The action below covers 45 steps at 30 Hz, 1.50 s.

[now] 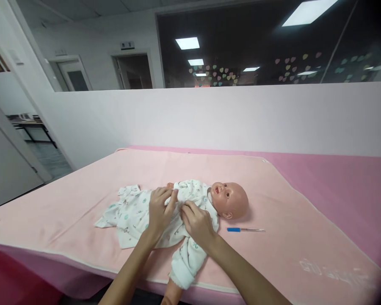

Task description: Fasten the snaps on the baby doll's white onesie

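White, small-printed fabric clothing (131,216) wraps a bald, hard-looking baby doll (234,199) on its back on a pale pink blanket (288,245), a person's left hand (160,208) and right hand (197,222) at the front of the garment. Fingers on both hands are bent and bunched there; whether they pinch cloth cannot be told. Seemingly soft, light and limp, it should handle best by its front edges.

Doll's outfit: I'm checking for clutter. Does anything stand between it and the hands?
Nothing visible does: the left hand and right hand are at the front of the outfit. The pen lies apart, near the doll's head, out of their way.
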{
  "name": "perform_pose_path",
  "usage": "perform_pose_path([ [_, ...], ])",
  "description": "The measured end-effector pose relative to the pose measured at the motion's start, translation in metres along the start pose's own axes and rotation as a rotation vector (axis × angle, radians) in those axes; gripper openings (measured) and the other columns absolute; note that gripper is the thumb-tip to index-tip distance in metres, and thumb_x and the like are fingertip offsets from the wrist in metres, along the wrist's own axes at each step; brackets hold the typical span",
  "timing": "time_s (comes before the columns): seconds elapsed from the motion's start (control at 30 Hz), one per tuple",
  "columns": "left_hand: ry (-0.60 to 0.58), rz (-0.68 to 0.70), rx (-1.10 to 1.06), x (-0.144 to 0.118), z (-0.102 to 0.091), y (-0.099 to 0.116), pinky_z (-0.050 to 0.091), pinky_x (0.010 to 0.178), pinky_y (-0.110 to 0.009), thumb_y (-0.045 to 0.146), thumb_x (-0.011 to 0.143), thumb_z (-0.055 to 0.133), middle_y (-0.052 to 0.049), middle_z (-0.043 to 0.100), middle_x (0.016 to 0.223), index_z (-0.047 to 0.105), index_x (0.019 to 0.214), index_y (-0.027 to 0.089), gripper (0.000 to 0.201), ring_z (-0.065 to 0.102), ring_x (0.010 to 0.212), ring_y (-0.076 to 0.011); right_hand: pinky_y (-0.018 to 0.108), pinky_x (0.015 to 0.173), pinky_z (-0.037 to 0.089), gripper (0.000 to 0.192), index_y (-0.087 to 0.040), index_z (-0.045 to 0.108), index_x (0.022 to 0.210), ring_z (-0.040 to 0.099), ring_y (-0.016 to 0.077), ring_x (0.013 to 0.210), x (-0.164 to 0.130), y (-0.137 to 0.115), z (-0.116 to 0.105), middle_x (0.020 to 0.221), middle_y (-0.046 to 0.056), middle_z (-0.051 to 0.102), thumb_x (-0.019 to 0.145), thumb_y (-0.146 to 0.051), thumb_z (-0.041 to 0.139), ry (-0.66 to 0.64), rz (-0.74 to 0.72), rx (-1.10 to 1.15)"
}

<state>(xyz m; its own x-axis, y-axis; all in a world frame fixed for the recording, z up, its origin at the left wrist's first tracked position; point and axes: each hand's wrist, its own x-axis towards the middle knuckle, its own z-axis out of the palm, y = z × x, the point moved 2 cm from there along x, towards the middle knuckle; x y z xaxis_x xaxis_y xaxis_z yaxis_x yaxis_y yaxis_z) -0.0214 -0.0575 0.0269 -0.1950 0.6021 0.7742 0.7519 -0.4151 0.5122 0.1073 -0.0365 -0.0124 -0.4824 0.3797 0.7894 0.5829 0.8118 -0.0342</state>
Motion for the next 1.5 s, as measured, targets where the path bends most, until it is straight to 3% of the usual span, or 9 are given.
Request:
perform_pose_path([
  [0.27,-0.706,-0.299,-0.637,0.053,0.091,0.005,0.023,0.042,-0.022,0.055,0.081,0.036,0.004,0.037,0.041,0.057,0.061,0.013,0.052,0.031,0.039,-0.0069,0.020,0.051,0.043,0.031,-0.015,0.059,0.103,0.057,0.0102,0.065,-0.003,0.005,-0.013,0.080,0.006,0.060,0.080,-0.011,0.040,0.237,-0.130,0.015],
  [0.5,-0.829,-0.273,-0.638,0.040,0.086,-0.012,0.026,0.046,-0.020,0.051,0.072,0.055,0.004,0.042,0.048,0.057,0.059,0.011,0.041,0.036,0.046,-0.0064,0.023,0.049,0.043,0.023,-0.015,0.061,0.092,0.056,0.0114,0.055,-0.006,0.005,-0.054,0.063,0.002,0.061,0.076,-0.009,0.046,0.292,-0.366,-0.085],
  [0.67,-0.965,-0.248,-0.622,0.039,0.083,-0.012,0.040,0.060,-0.023,0.040,0.061,0.068,-0.003,0.062,0.068,0.067,0.077,0.012,0.032,0.055,0.064,-0.0127,0.029,0.059,0.049,0.026,-0.019,0.057,0.100,0.061,0.0173,0.072,-0.062,0.034,-0.112,0.085,0.009,0.064,0.085,-0.018,0.036,0.316,0.525,-0.105],
  [0.73,-0.997,-0.240,-0.627,0.038,0.083,-0.012,0.041,0.061,-0.023,0.039,0.059,0.070,-0.005,0.064,0.070,0.068,0.080,0.012,0.034,0.055,0.065,-0.0136,0.034,0.064,0.050,0.025,-0.020,0.058,0.100,0.060,0.0208,0.080,-0.090,0.052,-0.121,0.093,0.009,0.063,0.084,-0.027,0.039,0.143,0.737,-0.247],
  [0.87,-0.920,-0.246,-0.671,0.034,0.080,-0.013,0.037,0.054,-0.021,0.038,0.060,0.070,-0.002,0.061,0.064,0.069,0.079,0.012,0.033,0.050,0.058,-0.0098,0.048,0.088,0.041,0.034,-0.017,0.055,0.107,0.047,0.0296,0.111,-0.128,0.081,-0.120,0.112,0.014,0.055,0.082,-0.034,0.041,-0.141,0.678,-0.396],
  [1.0,-0.827,-0.261,-0.715,0.032,0.079,-0.016,0.034,0.052,-0.020,0.038,0.062,0.069,-0.001,0.059,0.061,0.070,0.082,0.011,0.033,0.047,0.056,-0.0084,0.042,0.079,0.044,0.025,-0.018,0.055,0.081,0.056,0.0239,0.086,-0.139,0.079,-0.121,0.088,0.010,0.058,0.084,-0.035,0.036,-0.259,0.745,-0.233],
  [1.2,-0.822,-0.272,-0.740,0.031,0.083,-0.019,0.035,0.053,-0.020,0.036,0.062,0.070,-0.002,0.061,0.063,0.070,0.080,0.011,0.031,0.049,0.057,-0.0089,0.036,0.070,0.047,0.026,-0.022,0.050,0.079,0.056,0.0202,0.076,-0.100,0.038,-0.159,0.079,0.006,0.056,0.083,-0.046,0.042,-0.197,0.944,0.321],
  [1.33,-0.841,-0.284,-0.744,0.030,0.082,-0.017,0.035,0.051,-0.020,0.034,0.061,0.071,-0.002,0.060,0.062,0.070,0.082,0.011,0.031,0.048,0.055,-0.0083,0.027,0.038,0.036,0.038,-0.023,0.034,0.061,0.041,0.0119,0.041,-0.038,0.029,-0.186,0.052,-0.003,0.036,0.085,-0.053,0.030,0.120,0.905,0.823],
  [1.5,-0.823,-0.279,-0.727,0.031,0.081,-0.016,0.034,0.050,-0.020,0.033,0.061,0.071,-0.002,0.060,0.062,0.070,0.081,0.012,0.030,0.047,0.055,-0.0085,0.021,0.036,0.027,0.041,-0.020,0.037,0.054,0.037,0.0072,0.040,0.049,0.043,-0.169,0.048,-0.004,0.038,0.078,-0.049,0.052,0.019,0.816,0.749],
])
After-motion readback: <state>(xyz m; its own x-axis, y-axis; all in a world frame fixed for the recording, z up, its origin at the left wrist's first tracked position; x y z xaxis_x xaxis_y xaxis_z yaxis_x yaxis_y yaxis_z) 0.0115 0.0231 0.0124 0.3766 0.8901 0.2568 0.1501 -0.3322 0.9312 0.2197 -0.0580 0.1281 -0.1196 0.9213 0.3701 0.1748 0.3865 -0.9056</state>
